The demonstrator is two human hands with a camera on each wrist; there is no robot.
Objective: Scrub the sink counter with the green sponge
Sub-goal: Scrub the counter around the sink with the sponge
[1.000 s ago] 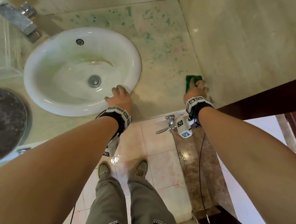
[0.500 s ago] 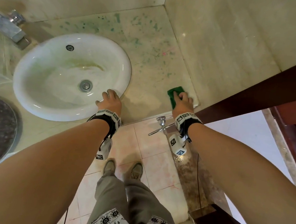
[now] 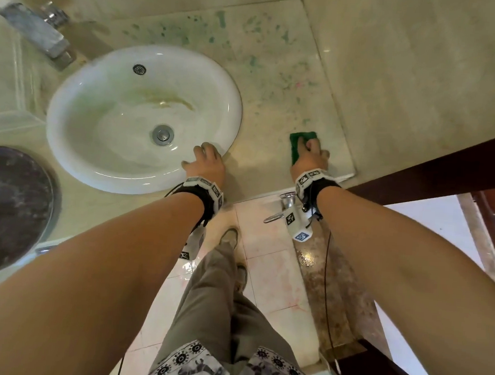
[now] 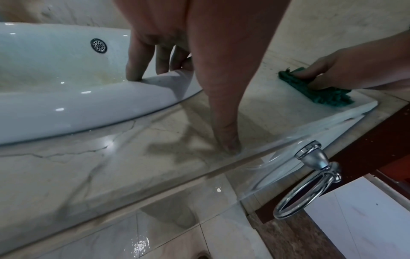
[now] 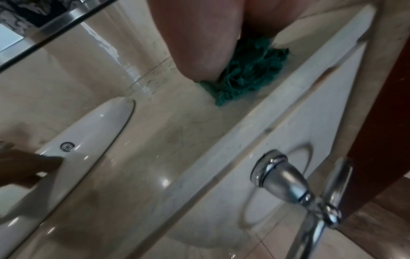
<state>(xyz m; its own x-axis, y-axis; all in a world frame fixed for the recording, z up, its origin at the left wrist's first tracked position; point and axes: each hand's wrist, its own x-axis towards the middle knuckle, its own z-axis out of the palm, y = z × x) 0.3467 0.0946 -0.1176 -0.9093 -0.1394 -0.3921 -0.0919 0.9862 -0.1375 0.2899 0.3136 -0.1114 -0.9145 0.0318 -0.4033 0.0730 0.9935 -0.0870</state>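
Observation:
The green sponge (image 3: 297, 142) lies on the beige sink counter (image 3: 265, 80) near its front right corner. My right hand (image 3: 309, 150) grips it, fingers curled over the top and pressing it flat. The left wrist view shows the sponge (image 4: 315, 91) under those fingers, and the right wrist view shows the sponge (image 5: 248, 75) under my palm. My left hand (image 3: 204, 156) rests on the near rim of the white sink (image 3: 67, 145), fingers (image 4: 135, 70) over the rim and thumb on the counter. Green stains speckle the counter behind the sponge.
A metal faucet (image 3: 37, 35) stands at the back left, beside a clear plastic box (image 3: 10, 83). A dark round lid (image 3: 4, 208) lies at the left. The tiled wall (image 3: 410, 67) bounds the counter on the right. A chrome towel ring (image 4: 310, 184) hangs below the front edge.
My right hand has slid the sponge from the wall corner leftward, closer to the sink. My left hand has stayed on the sink rim.

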